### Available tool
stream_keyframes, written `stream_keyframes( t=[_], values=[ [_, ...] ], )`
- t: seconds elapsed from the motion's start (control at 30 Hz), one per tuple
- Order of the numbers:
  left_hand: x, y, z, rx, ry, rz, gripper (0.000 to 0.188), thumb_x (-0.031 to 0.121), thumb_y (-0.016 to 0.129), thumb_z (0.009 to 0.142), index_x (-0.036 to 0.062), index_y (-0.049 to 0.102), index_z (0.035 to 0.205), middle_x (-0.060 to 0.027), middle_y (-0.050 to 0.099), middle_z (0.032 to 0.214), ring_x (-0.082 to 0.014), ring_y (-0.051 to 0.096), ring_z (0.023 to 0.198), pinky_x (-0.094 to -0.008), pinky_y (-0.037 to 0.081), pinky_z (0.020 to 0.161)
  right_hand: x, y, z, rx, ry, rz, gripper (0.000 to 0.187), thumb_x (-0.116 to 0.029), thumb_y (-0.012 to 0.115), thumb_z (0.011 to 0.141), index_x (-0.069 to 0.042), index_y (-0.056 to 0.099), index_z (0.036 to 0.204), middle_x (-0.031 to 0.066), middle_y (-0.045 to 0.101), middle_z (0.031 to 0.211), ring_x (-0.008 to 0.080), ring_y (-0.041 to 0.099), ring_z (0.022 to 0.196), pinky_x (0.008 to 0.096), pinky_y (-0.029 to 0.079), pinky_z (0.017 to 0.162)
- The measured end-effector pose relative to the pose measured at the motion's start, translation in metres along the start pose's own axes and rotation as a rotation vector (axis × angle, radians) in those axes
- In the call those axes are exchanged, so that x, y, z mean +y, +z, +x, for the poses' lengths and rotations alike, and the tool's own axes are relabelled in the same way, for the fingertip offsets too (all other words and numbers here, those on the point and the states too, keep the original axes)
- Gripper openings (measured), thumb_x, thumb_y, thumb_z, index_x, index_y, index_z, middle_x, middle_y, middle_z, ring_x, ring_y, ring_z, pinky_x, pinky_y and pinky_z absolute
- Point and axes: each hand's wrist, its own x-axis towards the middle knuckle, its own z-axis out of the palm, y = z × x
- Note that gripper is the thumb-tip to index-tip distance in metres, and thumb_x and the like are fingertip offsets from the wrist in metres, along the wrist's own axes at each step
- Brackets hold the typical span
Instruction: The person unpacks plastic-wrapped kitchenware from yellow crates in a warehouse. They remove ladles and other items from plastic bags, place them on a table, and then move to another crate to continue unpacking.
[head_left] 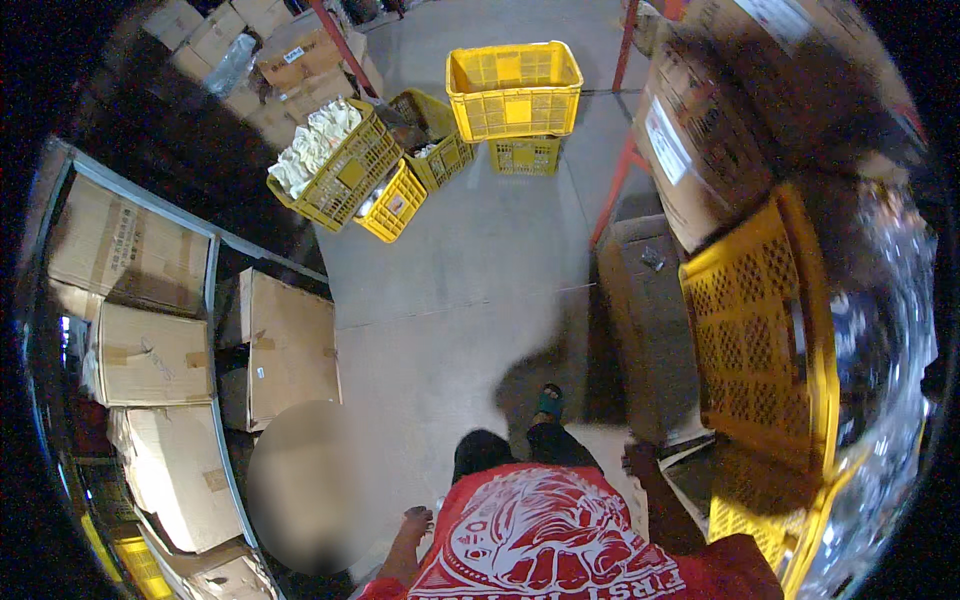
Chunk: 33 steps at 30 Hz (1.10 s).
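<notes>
My left hand [415, 520] hangs low beside my red shirt [560, 530], its fingers loosely bent and nothing visible in them. On the other side, my right hand [640, 458] hangs with its fingers slightly apart, holding nothing that I can see. It is close to an open carton [690, 450] beside the right-hand stacks; whether it touches the carton is unclear. One foot in a dark sandal [550, 402] is forward on the grey floor [440, 350].
Ahead, a yellow crate [515, 105] rests on another crate [525, 157]. Left of them, a crate of whitish cloth-like items [320, 145] tilts beside a smaller yellow crate [393, 203]. Shelved cartons [155, 355] line the left; large yellow crates [750, 330] and cartons [700, 150] line the right.
</notes>
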Motion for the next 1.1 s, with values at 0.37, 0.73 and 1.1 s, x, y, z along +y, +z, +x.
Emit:
stream_keyframes(
  t=[0.37,0.73,1.1],
  values=[
    [0.277,0.044,0.093,0.016,0.135,-0.028,0.046,0.023,0.068,0.084,0.0030,0.060,0.124,-0.0106,0.069,0.089,-0.0199,0.065,0.069,-0.0351,0.054,0.057,-0.346,0.119,0.080,0.145,-0.197,-0.251,0.042,-0.036,0.058,0.095,-0.006,0.049,0.123,0.0089,0.065,0.093,0.0158,0.062,0.069,0.0314,0.051,0.059],
    [0.667,-0.034,0.189,0.001,0.288,0.006,0.047,0.019,0.064,0.089,0.0015,0.052,0.130,-0.0086,0.068,0.093,-0.0158,0.063,0.076,-0.0302,0.052,0.062,-0.433,0.149,0.171,0.159,0.224,-0.048,0.033,-0.037,0.064,0.091,-0.007,0.059,0.104,0.0064,0.062,0.072,0.0197,0.059,0.054,0.0360,0.049,0.048],
    [0.825,-0.044,0.244,0.113,0.050,-0.130,0.048,0.018,0.064,0.087,0.0016,0.053,0.131,-0.0089,0.067,0.091,-0.0151,0.063,0.070,-0.0297,0.051,0.056,-0.694,0.268,0.333,0.094,0.102,-0.319,0.033,-0.037,0.059,0.094,-0.007,0.059,0.108,0.0090,0.065,0.084,0.0189,0.063,0.067,0.0335,0.051,0.056]
  ],
)
